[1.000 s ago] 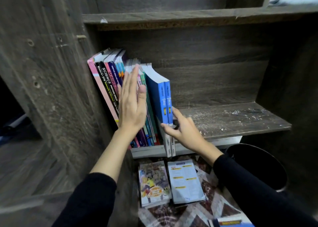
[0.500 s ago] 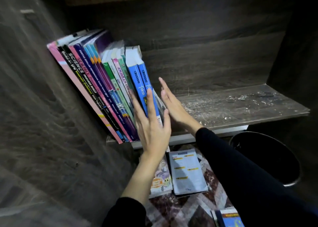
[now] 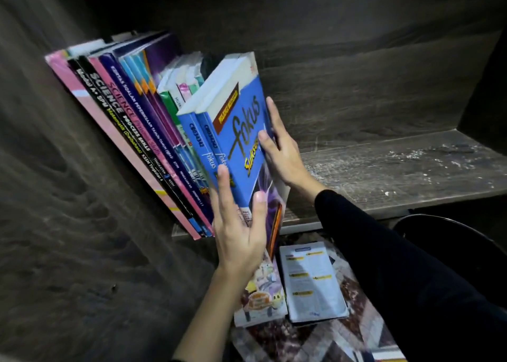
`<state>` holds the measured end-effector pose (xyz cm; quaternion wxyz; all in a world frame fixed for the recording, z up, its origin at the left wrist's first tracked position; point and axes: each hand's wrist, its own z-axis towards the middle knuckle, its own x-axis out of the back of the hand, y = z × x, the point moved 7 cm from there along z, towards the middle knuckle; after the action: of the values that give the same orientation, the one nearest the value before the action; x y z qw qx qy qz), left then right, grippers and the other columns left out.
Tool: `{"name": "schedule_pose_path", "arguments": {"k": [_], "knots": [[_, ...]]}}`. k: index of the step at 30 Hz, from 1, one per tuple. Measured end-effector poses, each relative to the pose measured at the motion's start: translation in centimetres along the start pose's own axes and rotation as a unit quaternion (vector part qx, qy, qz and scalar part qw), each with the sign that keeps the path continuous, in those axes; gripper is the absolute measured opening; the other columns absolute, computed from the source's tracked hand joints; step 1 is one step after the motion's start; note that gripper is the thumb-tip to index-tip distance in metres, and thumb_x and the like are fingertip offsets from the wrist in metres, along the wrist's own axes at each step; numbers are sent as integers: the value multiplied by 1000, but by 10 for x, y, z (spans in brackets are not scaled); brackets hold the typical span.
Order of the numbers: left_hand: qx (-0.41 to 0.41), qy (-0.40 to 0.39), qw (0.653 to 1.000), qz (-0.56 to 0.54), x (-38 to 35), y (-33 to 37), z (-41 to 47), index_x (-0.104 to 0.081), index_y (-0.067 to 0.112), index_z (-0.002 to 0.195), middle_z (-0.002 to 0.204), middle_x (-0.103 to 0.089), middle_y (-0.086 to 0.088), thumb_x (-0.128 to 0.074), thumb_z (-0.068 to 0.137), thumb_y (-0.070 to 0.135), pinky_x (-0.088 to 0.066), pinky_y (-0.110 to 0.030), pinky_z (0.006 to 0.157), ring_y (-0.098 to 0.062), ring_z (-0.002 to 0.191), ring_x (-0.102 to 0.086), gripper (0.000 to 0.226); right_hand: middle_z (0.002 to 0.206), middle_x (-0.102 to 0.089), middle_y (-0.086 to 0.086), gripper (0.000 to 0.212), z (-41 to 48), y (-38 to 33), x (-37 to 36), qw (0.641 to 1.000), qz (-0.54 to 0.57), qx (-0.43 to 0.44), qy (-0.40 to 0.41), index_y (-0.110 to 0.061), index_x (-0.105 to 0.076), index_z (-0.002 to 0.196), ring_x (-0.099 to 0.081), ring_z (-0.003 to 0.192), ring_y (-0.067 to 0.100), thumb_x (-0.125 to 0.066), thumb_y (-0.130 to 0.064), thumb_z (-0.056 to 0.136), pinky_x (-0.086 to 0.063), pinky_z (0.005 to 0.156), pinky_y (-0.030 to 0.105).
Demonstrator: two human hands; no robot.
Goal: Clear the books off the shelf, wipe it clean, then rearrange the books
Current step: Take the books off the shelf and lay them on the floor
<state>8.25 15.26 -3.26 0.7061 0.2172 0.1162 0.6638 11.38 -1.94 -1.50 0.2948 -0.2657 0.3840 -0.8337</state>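
— Why both grips on that pair?

— The two blue books (image 3: 236, 131) are glossy and, I judge, likely to slide apart. So my left grip (image 3: 238, 232) pinches them low, fingers on the spines and thumb on the cover, and my right grip (image 3: 285, 156) clasps the cover's outer edge. They stand tilted at the right end of the row of books (image 3: 131, 131), which leans on the side wall (image 3: 55, 197).

— Is there room to draw them out?

— Yes, rightward, where the shelf (image 3: 397, 169) shows dusty, speckled wood (due a wipe, I'd say). Its front edge sits near my left wrist. Below it, two books on the floor (image 3: 312, 279) lie beside a black bin (image 3: 444, 241).
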Motion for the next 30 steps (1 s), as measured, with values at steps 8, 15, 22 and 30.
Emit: {"name": "schedule_pose_path", "arguments": {"k": [8,15,22,30], "knots": [[34,17,998,-58,11,-14,-1,-5,56,143,150,-14,33,-42,98,41,-26,-57,112,-22,141,-23,61,124,-52,-21,74,-8,-4,35,996,-65,59,27,-48,-15,142,-49,107,-5,-50,-67,80,-39,94,18],[-24,80,996,-21,8,-11,2,-3,44,148,147,-25,4,-41,100,29,-28,-21,111,-5,134,-30,62,121,-57,0,71,-13,-5,35,994,-81,54,55,-50,-15,142,-55,109,3,-51,-61,81,-45,98,28],[-28,110,993,-10,21,1,-1,-15,19,137,148,-16,8,-44,97,19,-22,-19,113,6,139,-14,50,113,-51,-39,54,-32,-34,55,981,-128,68,131,-56,-24,138,-55,109,-3,-47,-55,89,-49,96,38],[74,112,985,-108,42,23,-26,-5,12,144,151,-9,-9,-44,99,27,-30,-33,113,-17,142,-24,62,123,-59,0,48,-77,-93,77,966,-132,119,188,-34,-44,137,-63,99,15,-53,-43,91,-51,92,39]]}}
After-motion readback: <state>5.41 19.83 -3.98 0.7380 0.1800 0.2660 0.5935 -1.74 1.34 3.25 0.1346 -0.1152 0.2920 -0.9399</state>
